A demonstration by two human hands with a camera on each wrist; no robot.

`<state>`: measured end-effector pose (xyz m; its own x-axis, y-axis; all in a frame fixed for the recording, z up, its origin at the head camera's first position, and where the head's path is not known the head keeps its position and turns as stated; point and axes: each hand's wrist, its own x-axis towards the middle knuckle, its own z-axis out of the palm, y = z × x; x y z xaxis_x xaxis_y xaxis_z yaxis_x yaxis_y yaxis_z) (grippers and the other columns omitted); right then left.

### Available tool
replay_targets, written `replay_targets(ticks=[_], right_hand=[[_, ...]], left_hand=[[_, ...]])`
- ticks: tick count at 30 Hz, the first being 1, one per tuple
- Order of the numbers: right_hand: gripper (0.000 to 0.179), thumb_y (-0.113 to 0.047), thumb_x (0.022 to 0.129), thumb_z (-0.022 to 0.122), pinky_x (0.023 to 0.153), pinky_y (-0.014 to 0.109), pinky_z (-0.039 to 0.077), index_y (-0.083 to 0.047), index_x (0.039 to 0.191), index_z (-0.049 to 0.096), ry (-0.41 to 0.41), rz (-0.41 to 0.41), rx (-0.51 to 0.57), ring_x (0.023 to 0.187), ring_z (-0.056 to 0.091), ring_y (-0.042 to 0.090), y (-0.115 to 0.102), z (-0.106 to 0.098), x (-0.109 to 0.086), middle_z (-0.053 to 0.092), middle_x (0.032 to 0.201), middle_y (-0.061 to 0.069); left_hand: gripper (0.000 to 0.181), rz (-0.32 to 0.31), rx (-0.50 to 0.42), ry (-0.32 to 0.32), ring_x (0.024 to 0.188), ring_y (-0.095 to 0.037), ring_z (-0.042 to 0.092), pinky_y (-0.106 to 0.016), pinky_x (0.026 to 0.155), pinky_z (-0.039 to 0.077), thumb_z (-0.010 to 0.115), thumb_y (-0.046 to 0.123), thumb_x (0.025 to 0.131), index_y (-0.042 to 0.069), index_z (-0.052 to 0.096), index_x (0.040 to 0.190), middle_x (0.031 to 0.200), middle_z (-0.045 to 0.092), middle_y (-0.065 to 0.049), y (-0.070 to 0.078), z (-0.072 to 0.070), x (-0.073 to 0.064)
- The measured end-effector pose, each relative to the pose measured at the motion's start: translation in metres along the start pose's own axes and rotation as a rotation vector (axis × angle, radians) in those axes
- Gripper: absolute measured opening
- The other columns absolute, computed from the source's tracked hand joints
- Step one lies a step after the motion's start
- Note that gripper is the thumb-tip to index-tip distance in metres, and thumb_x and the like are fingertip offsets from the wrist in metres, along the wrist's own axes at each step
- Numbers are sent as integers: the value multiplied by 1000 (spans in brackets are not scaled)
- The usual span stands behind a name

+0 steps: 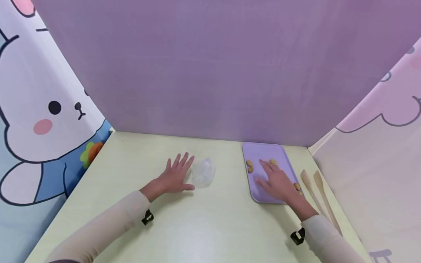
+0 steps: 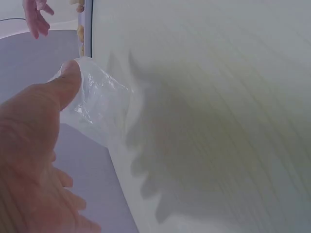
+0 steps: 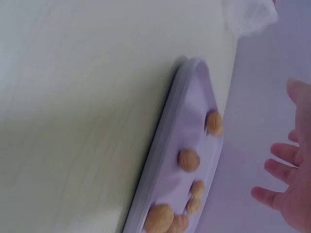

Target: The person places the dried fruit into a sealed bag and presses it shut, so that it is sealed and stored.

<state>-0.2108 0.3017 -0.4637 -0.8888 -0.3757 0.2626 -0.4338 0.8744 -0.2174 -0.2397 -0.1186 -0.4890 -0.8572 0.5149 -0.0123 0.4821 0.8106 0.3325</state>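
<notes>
My left hand (image 1: 175, 178) is spread with fingers apart, just left of a crumpled clear plastic bag (image 1: 204, 172) on the table. In the left wrist view, the thumb (image 2: 68, 82) overlaps the bag (image 2: 99, 94). Over a purple tray (image 1: 263, 148) hovers my right hand (image 1: 276, 182), its fingers extended and holding nothing. Several round brown nuts, walnut-like, lie in the tray; one nut (image 1: 273, 161) is just beyond the fingertips and another nut (image 1: 249, 163) is by the left rim. The right wrist view shows a nut (image 3: 188, 159) well below that hand (image 3: 291, 170).
Two long wooden utensils (image 1: 318, 197) lie side by side right of the tray, near the right wall. A purple panel (image 1: 210, 73) rises behind the pale table (image 1: 210, 230). Cartoon-printed walls (image 1: 29, 128) enclose both sides.
</notes>
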Motion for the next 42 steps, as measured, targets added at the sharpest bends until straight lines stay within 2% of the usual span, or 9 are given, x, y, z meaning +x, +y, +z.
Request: replay_targets(ticks=[5,10,17,22,28,33,38,42], right_hand=[[66,-27,95,69,107,64,41,1,150,45,18,74,-3,133,49,50,13,-7,-7,53,145,29],[65,-28,95,69,97,61,48,3,148,46,18,136,-25,116,60,45,28,-11,-19,57,138,28],[62,-26,97,64,104,68,40,9,145,46,-35,269,-7,125,51,54,51,-26,-49,51,141,35],[60,-28,99,62,96,70,43,10,143,48,-31,328,-41,123,48,60,71,-33,-77,49,138,39],[58,-27,98,61,86,72,44,13,137,48,3,415,-96,112,49,63,90,-40,-101,49,129,43],[60,-28,99,57,75,67,47,17,136,45,-37,524,-107,104,51,62,104,-41,-114,47,121,46],[58,-32,98,55,56,52,46,16,129,46,-112,622,-93,84,57,53,117,-40,-123,49,107,44],[62,-38,98,55,55,47,45,16,125,44,-195,698,-63,80,56,49,120,-41,-129,48,105,43]], left_hand=[[113,44,-69,32,154,-48,18,-71,118,21,78,53,85,8,11,164,170,12,-22,2,3,11],[116,78,-121,42,153,-44,24,-63,120,28,82,51,81,5,14,163,168,18,-23,5,10,24],[119,83,-184,19,153,-43,24,-59,121,28,84,51,79,5,13,163,168,18,-21,18,18,37],[119,63,-195,-1,153,-43,24,-58,121,30,84,50,79,4,11,163,168,18,-23,24,15,40],[119,58,-193,-2,152,-43,25,-58,120,32,85,47,79,1,12,162,167,20,-24,26,10,39],[120,38,-207,-6,152,-42,26,-57,119,33,86,45,78,2,12,162,167,21,-22,25,11,40],[119,17,-250,-21,150,-41,30,-57,118,36,88,40,77,2,13,162,166,23,-21,27,13,39],[115,-1,-251,-39,148,-39,35,-56,115,40,87,39,79,5,14,162,165,27,-20,28,13,38]])
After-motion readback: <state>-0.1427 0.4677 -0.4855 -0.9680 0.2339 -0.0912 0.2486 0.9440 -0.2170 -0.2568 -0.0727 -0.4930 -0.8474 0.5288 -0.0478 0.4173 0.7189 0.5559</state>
